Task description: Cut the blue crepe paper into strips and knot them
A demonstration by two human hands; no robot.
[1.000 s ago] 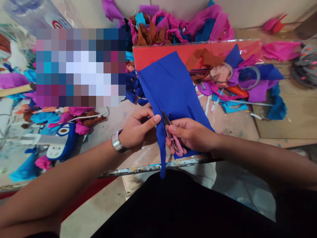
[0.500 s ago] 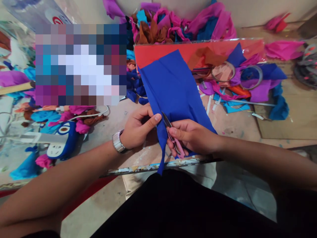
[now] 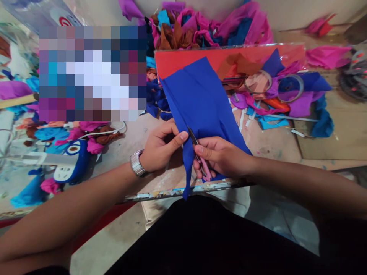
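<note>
1. With the scissors as the clock's centre, we see crumpled scraps [image 3: 53, 133] and a blue-and-white plastic block [image 3: 73, 164] well apart, around nine o'clock on the surface [image 3: 132, 147].
2. Our left hand [image 3: 166, 143], just short of ten o'clock, pinches the near left edge of the blue sheet [image 3: 197, 95] with the thumb on top; some fingers are hidden behind it.
3. A narrow strip [image 3: 187, 164] hangs towards seven o'clock, past the surface's near edge, and seems joined to the sheet above.
4. The sheet spreads from eleven to one o'clock, its far end over a red packet [image 3: 177, 61].
5. Our right hand [image 3: 219, 154], at three o'clock, grips the pink-handled scissors [image 3: 203, 164]. The blades point towards eleven; how far they part, we cannot tell.
6. We judge the step in hand to be cutting along the left edge. The next snip calls for a taut edge, an even width and our left thumb clear of the tip.
7. Two tape rolls [image 3: 301, 86] lie apart from our hands, towards two o'clock.
</note>
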